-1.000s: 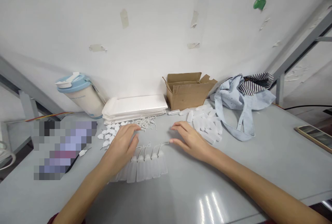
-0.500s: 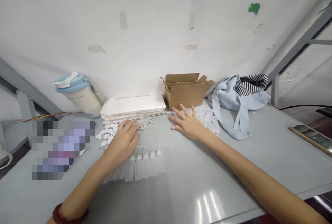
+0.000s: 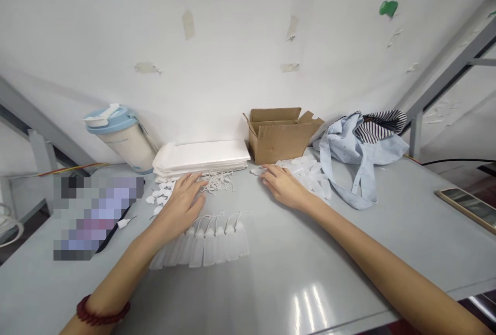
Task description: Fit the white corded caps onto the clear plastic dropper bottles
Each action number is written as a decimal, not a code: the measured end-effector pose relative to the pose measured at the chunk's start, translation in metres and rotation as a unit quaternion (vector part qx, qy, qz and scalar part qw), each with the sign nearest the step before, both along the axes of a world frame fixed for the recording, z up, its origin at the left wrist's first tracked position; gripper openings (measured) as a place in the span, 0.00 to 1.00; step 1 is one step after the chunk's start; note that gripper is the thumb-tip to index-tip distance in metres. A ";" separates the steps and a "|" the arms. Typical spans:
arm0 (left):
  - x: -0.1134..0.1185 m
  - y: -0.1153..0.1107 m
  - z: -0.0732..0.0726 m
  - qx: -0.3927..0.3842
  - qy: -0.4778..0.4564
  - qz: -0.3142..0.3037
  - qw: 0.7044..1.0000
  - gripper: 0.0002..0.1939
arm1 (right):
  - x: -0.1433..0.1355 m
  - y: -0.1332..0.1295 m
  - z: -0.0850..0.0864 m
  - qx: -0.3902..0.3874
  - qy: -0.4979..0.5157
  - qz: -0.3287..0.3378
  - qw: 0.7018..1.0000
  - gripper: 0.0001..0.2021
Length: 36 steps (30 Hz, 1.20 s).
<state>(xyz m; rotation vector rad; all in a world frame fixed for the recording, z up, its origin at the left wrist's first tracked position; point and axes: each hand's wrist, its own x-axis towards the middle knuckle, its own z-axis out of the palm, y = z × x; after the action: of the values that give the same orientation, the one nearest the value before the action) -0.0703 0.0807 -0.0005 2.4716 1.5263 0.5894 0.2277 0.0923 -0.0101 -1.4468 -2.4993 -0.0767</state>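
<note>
My left hand [image 3: 182, 206] is open, palm down with fingers apart, beside a small heap of white strings [image 3: 221, 182]. White plastic caps [image 3: 158, 196] lie left of it, partly covered by the hand. Below it, a row of translucent plastic sleeves [image 3: 219, 247], several with white string loops at the top, lies side by side; my wrist hides part of the row. My right hand [image 3: 284, 187] has its fingers curled together at the tip of a translucent sleeve [image 3: 256, 171] in front of the box. Behind this hand spreads a pile of loose translucent sleeves [image 3: 310, 172].
A stack of white envelopes [image 3: 201, 154] and an open cardboard box [image 3: 282, 141] stand against the wall. A tumbler [image 3: 126, 141] is at back left, with a blurred-out flat object [image 3: 98, 218] before it. A blue cloth bag [image 3: 360, 149] and a phone [image 3: 468, 208] lie right.
My right hand's fingers have gone from spread to drawn together at the sleeve near the box. My left hand stays nearly in place. The whole view has shifted slightly.
</note>
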 end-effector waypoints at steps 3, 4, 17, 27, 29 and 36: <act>-0.001 0.004 -0.005 -0.017 0.002 0.003 1.000 0.23 | -0.002 -0.001 -0.001 -0.002 0.001 0.014 1.000 0.13; -0.001 0.004 -0.005 -0.021 0.000 0.003 1.000 0.23 | -0.002 -0.002 -0.001 0.000 0.003 0.018 1.000 0.13; 0.004 -0.007 0.010 -0.052 -0.042 0.009 0.998 0.22 | -0.008 -0.013 0.004 0.059 0.064 0.034 0.996 0.08; 0.002 -0.006 0.006 -0.061 -0.037 -0.010 0.997 0.24 | -0.018 -0.039 0.015 0.113 0.140 0.080 0.980 0.06; 0.004 -0.007 0.008 -0.055 -0.043 -0.001 0.998 0.24 | -0.019 -0.043 0.016 0.116 0.148 0.088 0.978 0.05; 0.013 -0.017 0.031 -0.032 -0.153 0.070 0.985 0.23 | -0.018 -0.049 0.015 0.103 0.174 0.098 0.974 0.05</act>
<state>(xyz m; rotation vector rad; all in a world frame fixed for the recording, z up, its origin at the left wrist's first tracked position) -0.0575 0.0635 0.0303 2.1186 1.5731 0.8834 0.2093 0.0432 0.0045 -1.0267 -2.2541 -0.0412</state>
